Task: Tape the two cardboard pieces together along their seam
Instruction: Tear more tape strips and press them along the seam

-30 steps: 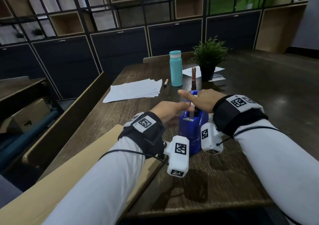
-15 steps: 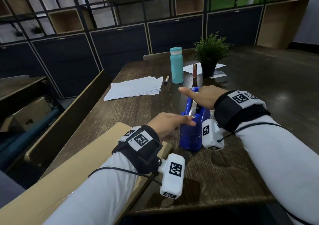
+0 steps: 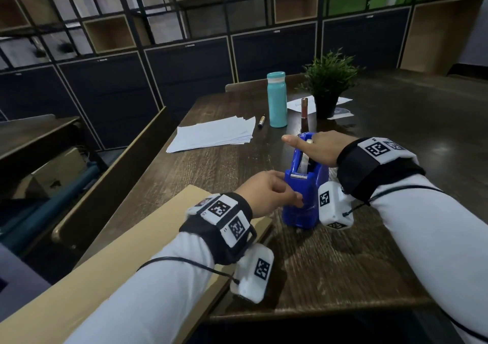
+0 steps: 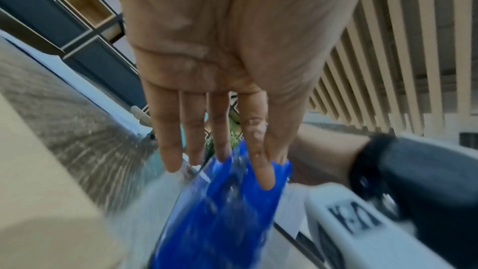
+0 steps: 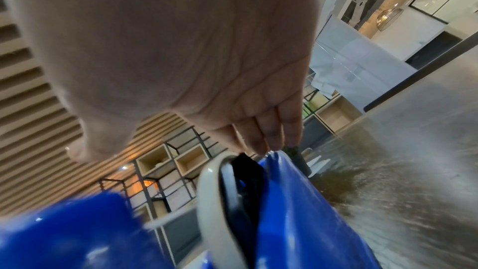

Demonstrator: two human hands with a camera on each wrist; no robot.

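Dark wooden table [image 3: 343, 251]: right hand [image 3: 315, 147] rests flat, grip wide, atop the heavy-looking blue tape dispenser [image 3: 302, 185]; left hand [image 3: 266, 193] pinches thin, probably sticky tape near the table's near-left-edge cardboard [image 3: 148, 243].

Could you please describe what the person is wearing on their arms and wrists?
Both arms wear long white sleeves. Each wrist has a wide black strap topped with white plates printed with black square fiducial markers. A white camera block, also marker-tagged, hangs beneath each wrist, with a thin black cable trailing along the sleeve. The hands are bare.

tape dispenser [image 3: 303, 185] right of cardboard [image 3: 132, 259] | papers [image 3: 214, 133], bottle [image 3: 276, 100] behind
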